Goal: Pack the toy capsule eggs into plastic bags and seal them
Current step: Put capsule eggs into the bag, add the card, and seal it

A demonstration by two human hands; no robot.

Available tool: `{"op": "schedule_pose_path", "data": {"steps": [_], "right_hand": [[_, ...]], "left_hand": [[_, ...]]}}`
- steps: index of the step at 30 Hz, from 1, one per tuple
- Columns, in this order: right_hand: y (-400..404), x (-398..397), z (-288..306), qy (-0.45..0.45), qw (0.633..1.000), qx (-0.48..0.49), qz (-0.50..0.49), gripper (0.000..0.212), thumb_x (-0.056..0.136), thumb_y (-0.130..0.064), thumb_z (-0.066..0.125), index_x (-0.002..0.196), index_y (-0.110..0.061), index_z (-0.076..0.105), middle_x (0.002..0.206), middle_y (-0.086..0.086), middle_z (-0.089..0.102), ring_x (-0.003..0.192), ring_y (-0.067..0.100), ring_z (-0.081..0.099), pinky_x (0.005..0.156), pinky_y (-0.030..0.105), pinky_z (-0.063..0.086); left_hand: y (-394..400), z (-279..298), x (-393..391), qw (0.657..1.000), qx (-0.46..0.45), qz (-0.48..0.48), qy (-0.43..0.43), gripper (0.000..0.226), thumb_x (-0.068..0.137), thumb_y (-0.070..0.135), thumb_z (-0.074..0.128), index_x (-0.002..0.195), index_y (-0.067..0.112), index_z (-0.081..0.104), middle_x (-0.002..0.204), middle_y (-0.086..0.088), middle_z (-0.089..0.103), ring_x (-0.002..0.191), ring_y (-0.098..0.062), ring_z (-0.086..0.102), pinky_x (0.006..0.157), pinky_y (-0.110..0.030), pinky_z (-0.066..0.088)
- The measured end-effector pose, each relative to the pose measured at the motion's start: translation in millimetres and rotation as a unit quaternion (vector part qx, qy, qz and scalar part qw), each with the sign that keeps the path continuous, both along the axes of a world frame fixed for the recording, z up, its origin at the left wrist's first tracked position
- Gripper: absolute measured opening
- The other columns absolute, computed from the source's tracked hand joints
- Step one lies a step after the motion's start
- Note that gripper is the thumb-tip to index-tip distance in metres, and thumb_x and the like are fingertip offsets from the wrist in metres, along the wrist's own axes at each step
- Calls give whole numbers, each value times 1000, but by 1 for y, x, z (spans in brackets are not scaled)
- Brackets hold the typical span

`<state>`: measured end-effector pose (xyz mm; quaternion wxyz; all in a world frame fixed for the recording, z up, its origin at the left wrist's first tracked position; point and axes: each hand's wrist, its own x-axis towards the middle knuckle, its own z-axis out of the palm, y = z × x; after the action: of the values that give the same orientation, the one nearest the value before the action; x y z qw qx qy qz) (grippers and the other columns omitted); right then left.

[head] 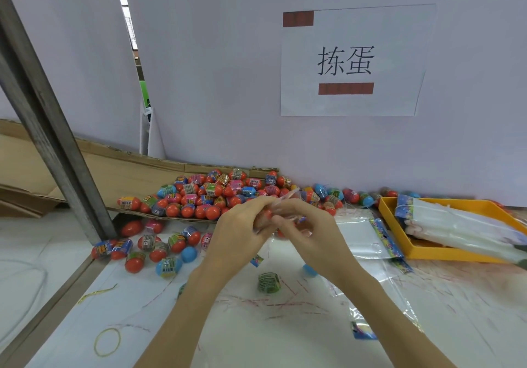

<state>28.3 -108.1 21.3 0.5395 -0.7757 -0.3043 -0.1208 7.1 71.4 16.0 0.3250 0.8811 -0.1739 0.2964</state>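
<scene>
My left hand (242, 228) and my right hand (309, 226) meet above the table and both grip a clear plastic bag (285, 205) with red eggs inside, mostly hidden by the fingers. Behind them a heap of toy capsule eggs (211, 193) lies on a cardboard sheet. More eggs (154, 246) are scattered on the white table to the left. A green-wrapped egg (268, 282) and a blue egg (309, 269) lie under my wrists.
An orange tray (436, 253) at the right holds stacks of empty bags (456, 225). Flat bags (362, 239) lie beside it, another bag (379, 307) nearer me. A grey metal post (57, 139) slants at the left. A yellow rubber band (107, 341) and red strips litter the table.
</scene>
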Motion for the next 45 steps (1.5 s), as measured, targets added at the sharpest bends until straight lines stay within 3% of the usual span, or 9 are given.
{"op": "schedule_pose_path", "data": {"steps": [8, 12, 17, 23, 26, 30, 38, 42, 45], "right_hand": [[13, -7, -12, 10, 997, -72, 11, 17, 101, -24, 66, 113, -29, 77, 114, -12, 64, 109, 17, 49, 88, 33, 47], [11, -7, -4, -8, 999, -53, 8, 19, 102, -16, 64, 111, -25, 78, 117, -15, 65, 116, 11, 52, 92, 26, 48], [-5, 7, 0, -22, 994, 54, -89, 21, 102, -10, 62, 112, -23, 76, 109, -9, 72, 102, 10, 67, 83, 25, 55], [-8, 14, -31, -4, 969, -238, -70, 29, 103, -21, 62, 130, -30, 66, 130, -7, 48, 111, 7, 54, 99, 21, 48], [-2, 15, -41, -52, 944, -311, -96, 35, 102, -23, 63, 136, -29, 58, 140, -4, 41, 126, 16, 41, 102, 27, 46], [0, 18, -38, -54, 951, -280, -122, 19, 104, -22, 57, 122, -28, 56, 127, -5, 49, 114, 17, 48, 92, 31, 52], [-11, 16, -9, -71, 979, 84, -171, 21, 100, -19, 68, 117, -29, 60, 101, -22, 68, 93, -2, 67, 76, 11, 52], [-13, 9, 7, -185, 955, 150, -175, 31, 99, -15, 68, 120, -34, 56, 114, -9, 65, 103, 8, 67, 84, 15, 55], [-8, 4, 11, -232, 953, 136, -142, 33, 99, -12, 66, 122, -34, 56, 117, -4, 62, 104, 12, 67, 85, 18, 55]], "left_hand": [[1, -1, -2, 998, 52, -10, -29, 43, 89, -1, 73, 129, 15, 72, 113, 4, 77, 99, -13, 72, 86, -30, 60], [2, -2, 0, 998, 43, 13, -48, 38, 94, 19, 78, 130, 12, 71, 110, 1, 77, 93, -14, 72, 83, -29, 61], [8, -3, 6, 991, -31, 130, 2, 39, 93, 62, 65, 113, 29, 69, 69, 13, 63, 59, -3, 58, 54, -23, 48], [9, -3, 12, 964, -215, 129, 93, 48, 85, 76, 54, 102, 33, 62, 63, 10, 64, 48, -3, 52, 50, -16, 43], [8, 1, 13, 927, -333, 63, 159, 42, 93, 65, 57, 109, 27, 63, 66, 2, 62, 48, -11, 51, 49, -24, 46], [11, 7, 12, 854, -464, -27, 234, 16, 106, 18, 56, 121, 21, 60, 77, -4, 66, 54, -16, 58, 50, -29, 49], [4, -1, 9, 959, -248, -5, 136, 54, 91, 22, 81, 135, 36, 52, 104, 12, 75, 104, -8, 69, 93, -29, 54], [2, -5, 10, 986, -147, 14, 83, 55, 89, 27, 83, 130, 45, 50, 103, 18, 72, 100, 1, 66, 84, -8, 48], [0, -10, 8, 996, -68, 4, 56, 56, 91, 34, 80, 135, 49, 49, 103, 20, 68, 95, -3, 65, 83, -17, 54]]}}
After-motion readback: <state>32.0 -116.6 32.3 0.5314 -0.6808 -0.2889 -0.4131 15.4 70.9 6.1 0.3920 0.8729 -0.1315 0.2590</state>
